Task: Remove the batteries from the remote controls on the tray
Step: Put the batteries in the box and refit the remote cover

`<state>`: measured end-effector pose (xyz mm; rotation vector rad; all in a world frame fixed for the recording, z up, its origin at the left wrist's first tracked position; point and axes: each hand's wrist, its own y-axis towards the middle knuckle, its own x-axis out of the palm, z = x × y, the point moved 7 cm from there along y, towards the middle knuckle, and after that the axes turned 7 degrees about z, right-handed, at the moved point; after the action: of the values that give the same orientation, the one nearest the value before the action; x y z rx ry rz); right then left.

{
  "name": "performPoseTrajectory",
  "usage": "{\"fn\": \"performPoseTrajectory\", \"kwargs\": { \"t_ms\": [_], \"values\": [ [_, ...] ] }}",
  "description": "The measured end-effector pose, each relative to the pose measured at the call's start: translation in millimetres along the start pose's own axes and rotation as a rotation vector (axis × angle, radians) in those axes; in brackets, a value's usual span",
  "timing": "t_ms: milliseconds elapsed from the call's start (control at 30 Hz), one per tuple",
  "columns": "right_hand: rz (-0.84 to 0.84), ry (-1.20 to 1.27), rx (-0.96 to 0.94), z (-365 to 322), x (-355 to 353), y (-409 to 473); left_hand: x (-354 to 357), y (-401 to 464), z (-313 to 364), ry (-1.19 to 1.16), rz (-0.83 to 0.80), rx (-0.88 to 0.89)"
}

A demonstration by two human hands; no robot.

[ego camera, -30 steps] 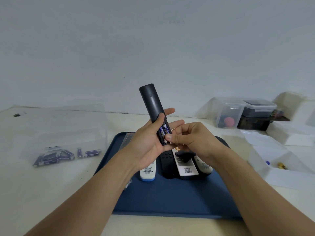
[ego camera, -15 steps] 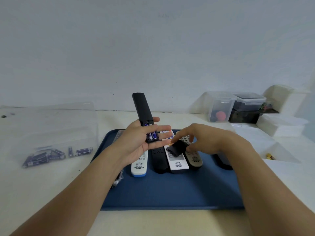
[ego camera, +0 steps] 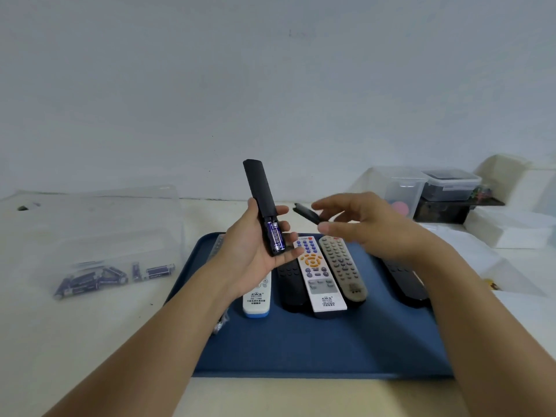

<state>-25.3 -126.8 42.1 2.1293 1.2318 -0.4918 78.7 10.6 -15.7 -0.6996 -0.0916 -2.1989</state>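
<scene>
- The left hand (ego camera: 255, 254), left of frame centre, grips a slim black remote control (ego camera: 261, 197) and holds it nearly upright above the far left part of the tray, thumb on one side and fingers curled round the other.
- The rear battery compartment at the lower end of this remote is uncovered. A purple cylindrical battery (ego camera: 276, 236) sits inside it.
- The right hand (ego camera: 367, 227), right of frame centre, holds a small black battery cover (ego camera: 307, 213) between the thumb and the fingers. The cover is just beside the held remote and apart from it.
- A dark blue rectangular tray (ego camera: 316, 350) occupies the lower centre of the frame.
- On the tray, side by side, lie a white remote with a blue end (ego camera: 257, 299), a black remote (ego camera: 290, 284), a white remote with coloured buttons (ego camera: 319, 275) and a beige remote with grey buttons (ego camera: 343, 269). A further black remote (ego camera: 403, 281) lies to the right, partly hidden by the right forearm.
- A clear plastic box (ego camera: 99, 236) at centre left holds loose purple batteries (ego camera: 99, 278).
- Clear lidded containers (ego camera: 433, 188) stand at upper right.
</scene>
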Motion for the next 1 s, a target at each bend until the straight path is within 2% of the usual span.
{"fn": "performPoseTrajectory", "kwargs": {
  "t_ms": [67,200,400,600,767,1000],
  "values": [
    [0.049,0.086,-0.028,-14,13,-1,1,2,0,-0.045,0.011,0.023],
    [0.102,0.072,-0.057,-22,47,-5,0,1,1,-0.136,0.051,0.026],
    [0.110,0.076,-0.090,-27,56,-7,3,-4,4,-0.245,0.054,-0.010],
    [0.113,0.047,-0.046,-20,61,-5,5,-6,-1,-0.242,0.020,-0.053],
    [0.103,0.117,-0.105,-22,65,-7,4,-9,-5,-0.236,-0.016,-0.077],
    [0.187,0.169,-0.154,-23,53,-3,14,-12,-6,-0.306,-0.111,-0.089]
  ]
}}
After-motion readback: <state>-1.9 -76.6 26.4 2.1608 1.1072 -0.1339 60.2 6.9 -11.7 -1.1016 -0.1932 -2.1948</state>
